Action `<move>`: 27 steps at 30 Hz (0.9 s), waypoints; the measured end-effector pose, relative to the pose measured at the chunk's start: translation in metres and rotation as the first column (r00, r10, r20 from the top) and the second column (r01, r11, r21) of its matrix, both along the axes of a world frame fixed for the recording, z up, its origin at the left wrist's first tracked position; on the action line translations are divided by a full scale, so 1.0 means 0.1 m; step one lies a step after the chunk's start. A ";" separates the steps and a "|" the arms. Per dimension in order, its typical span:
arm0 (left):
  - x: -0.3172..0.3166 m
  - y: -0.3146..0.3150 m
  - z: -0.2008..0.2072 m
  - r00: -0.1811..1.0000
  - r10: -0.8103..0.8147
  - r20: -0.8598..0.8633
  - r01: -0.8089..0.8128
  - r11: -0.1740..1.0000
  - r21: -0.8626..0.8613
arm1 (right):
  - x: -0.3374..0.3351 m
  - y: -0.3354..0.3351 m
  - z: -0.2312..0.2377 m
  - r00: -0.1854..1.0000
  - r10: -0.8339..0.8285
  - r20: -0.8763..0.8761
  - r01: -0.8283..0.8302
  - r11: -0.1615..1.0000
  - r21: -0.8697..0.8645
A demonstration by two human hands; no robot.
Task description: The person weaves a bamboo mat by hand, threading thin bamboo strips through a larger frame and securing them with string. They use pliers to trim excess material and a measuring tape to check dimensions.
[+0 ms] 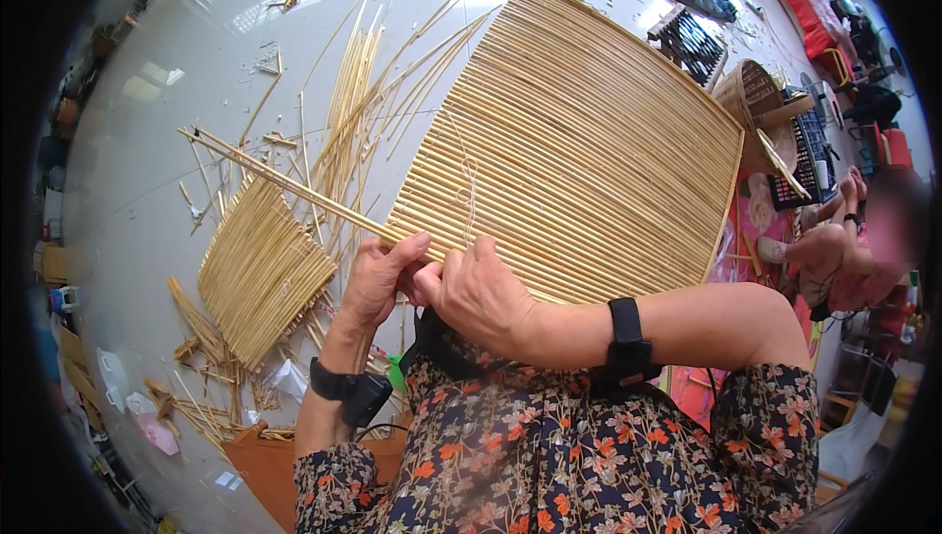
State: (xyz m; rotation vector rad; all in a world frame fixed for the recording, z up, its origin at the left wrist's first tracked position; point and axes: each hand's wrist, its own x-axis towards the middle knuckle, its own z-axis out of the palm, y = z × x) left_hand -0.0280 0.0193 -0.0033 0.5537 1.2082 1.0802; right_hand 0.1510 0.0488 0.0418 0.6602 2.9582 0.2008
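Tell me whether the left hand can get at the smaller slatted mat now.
Probably yes: the smaller mat lies to the left of the left hand, mostly uncovered. However, that hand grips long stalks, so it would likely need to release them first.

The right hand hides part of the near edge of the reed mat. The pale thread is too fine to trace fully. At right, a seated person's head is blurred.
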 end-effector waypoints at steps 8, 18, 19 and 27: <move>0.03 0.02 -0.01 0.999 0.018 -0.037 -0.018 1.000 0.009 | -0.06 0.17 0.04 0.996 0.091 0.013 -0.089 0.991 -0.097; -0.02 0.02 0.06 1.000 -0.023 0.013 0.024 0.992 -0.122 | 1.24 0.36 0.42 0.900 -0.295 -0.322 0.138 0.892 -0.430; 0.02 0.05 0.09 0.999 -0.016 0.032 0.019 0.993 -0.114 | 1.33 0.27 0.37 0.902 -0.303 -0.308 0.159 0.895 -0.417; 0.17 0.01 0.48 0.981 -0.166 -0.099 0.146 0.971 -0.189 | 1.59 0.36 -0.01 0.917 -0.206 -0.341 0.158 0.974 -0.164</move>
